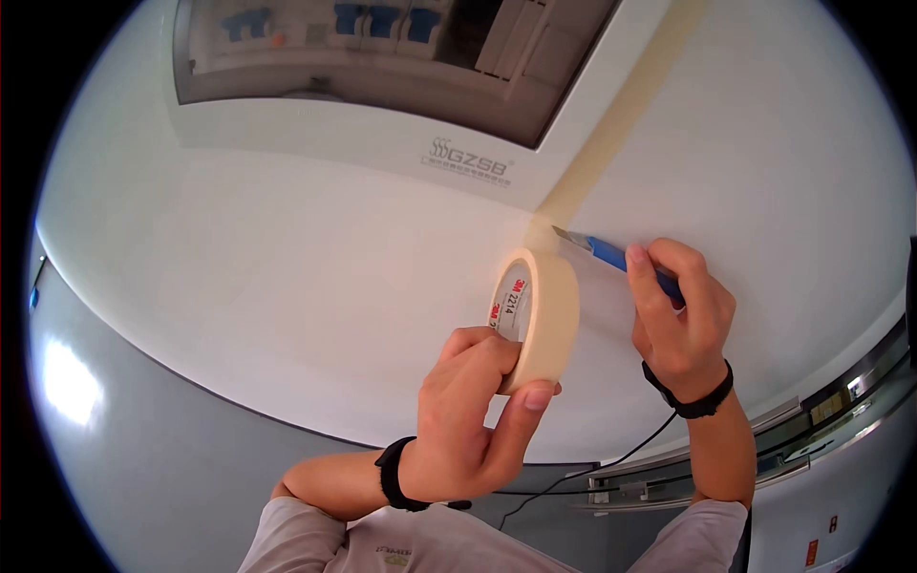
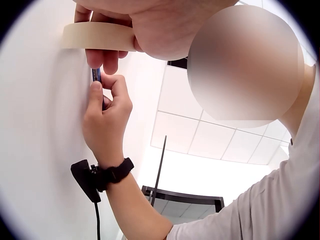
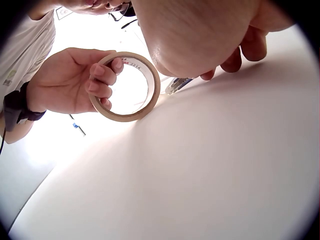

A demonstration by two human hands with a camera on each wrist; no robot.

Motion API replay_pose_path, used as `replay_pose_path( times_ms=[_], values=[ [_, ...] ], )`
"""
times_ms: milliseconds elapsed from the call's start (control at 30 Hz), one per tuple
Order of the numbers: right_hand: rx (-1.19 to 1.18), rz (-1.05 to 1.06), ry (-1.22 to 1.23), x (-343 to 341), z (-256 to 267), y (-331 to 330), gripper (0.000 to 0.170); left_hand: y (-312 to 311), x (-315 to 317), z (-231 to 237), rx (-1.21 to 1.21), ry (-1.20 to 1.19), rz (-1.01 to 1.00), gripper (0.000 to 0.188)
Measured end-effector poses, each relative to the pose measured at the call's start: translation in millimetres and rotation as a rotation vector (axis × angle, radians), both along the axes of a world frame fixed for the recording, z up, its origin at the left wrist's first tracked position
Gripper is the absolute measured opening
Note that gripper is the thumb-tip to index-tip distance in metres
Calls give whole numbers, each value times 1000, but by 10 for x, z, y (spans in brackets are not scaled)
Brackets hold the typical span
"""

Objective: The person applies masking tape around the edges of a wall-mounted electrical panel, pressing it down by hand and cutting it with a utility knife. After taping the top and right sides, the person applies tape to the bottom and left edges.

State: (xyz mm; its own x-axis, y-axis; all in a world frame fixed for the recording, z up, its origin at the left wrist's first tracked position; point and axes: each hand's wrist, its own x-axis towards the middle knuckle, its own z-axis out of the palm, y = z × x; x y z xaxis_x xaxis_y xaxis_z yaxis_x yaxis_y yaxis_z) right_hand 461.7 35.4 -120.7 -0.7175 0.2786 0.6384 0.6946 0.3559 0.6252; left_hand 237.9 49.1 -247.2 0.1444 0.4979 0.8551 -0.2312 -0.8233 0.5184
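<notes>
Left-hand (image 1: 463,415) grip clamped on a 3M masking tape roll (image 1: 557,315) below the corner of a GZSB breaker box (image 1: 382,145), right-hand (image 1: 683,315) grip clamped around a blue utility knife (image 1: 608,252) whose blade (image 1: 570,235), pressed too hard, could score the white wall (image 1: 287,277).

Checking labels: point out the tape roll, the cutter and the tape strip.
Tape roll (image 1: 554,320): head view, on its outer side.
Cutter (image 1: 608,253): head view, on its blue handle.
Tape strip (image 1: 626,110): head view, about midway along its visible length.
</notes>
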Motion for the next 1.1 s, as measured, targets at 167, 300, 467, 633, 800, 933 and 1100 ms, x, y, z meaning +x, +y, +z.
replay_pose_path(
  times_ms=[167, 300, 467, 633, 800, 933, 1100],
  values=[
    [10, 1, -16, 68, 9, -15, 23, -20, -3, 18, -16, 4, -3, 19],
    [13, -2, -16, 90, 9, -36, 25, -44, 2, 7, -31, 7, -11, 19],
    [-9, 27, 11, 180, -13, -48, 31, -76, -7, -10, -65, 41, -10, 19],
    [-167, 209, 202, 415, -118, -88, 28, -80, 31, -109, -86, 59, -14, 21],
    [-269, 234, 545, 568, -746, -335, 19, -153, -63, -384, 55, 96, -13, 12],
    [-275, 63, 758, 409, -1571, -601, 14, -92, -560, -847, 93, 119, 3, 7],
    [-696, -107, 1172, 319, -2692, -1034, 14, -383, -1311, -1594, -304, 316, 387, 11]
  ],
)
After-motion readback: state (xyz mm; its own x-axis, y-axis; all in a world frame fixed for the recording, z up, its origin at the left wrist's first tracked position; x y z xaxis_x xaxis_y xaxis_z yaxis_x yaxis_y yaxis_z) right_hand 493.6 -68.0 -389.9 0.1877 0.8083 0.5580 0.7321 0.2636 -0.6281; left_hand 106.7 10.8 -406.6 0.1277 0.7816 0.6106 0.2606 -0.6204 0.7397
